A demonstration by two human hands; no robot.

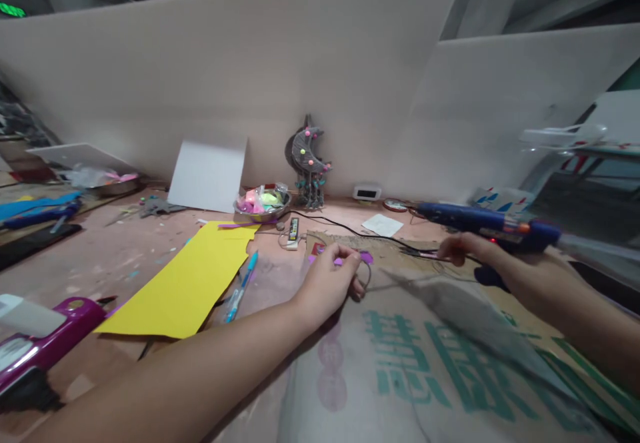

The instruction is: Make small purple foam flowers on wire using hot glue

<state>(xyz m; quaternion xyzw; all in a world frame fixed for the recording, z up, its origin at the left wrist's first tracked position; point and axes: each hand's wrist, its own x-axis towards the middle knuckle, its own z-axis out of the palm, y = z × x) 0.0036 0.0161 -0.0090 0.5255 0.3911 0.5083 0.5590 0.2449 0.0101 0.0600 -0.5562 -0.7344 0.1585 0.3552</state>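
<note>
Two hands of ours work over a printed cardboard [400, 363] that covers the near right part of the tabletop [115, 256]. Our left hand [327, 286] rests near the cardboard's far edge, fingers curled closed on a purple scrap [341, 261]. Our right hand [467, 249] is well apart from it, toward the right edge, fingers wrapped around the grip of a blue glue gun [465, 217]. The gun's nozzle points left, toward the scrap but clear of it. A black cord [345, 229] runs over the tabletop just beyond the cardboard. Left of the cardboard lie a pen [243, 286] and, just beside it, a yellow sheet [190, 283]. Along the far edge we see a bowl [263, 211] of coloured bits, a moon ornament [307, 156] and a leaning white card [207, 176]. A purple tool [50, 339] lies at the near left corner.
</note>
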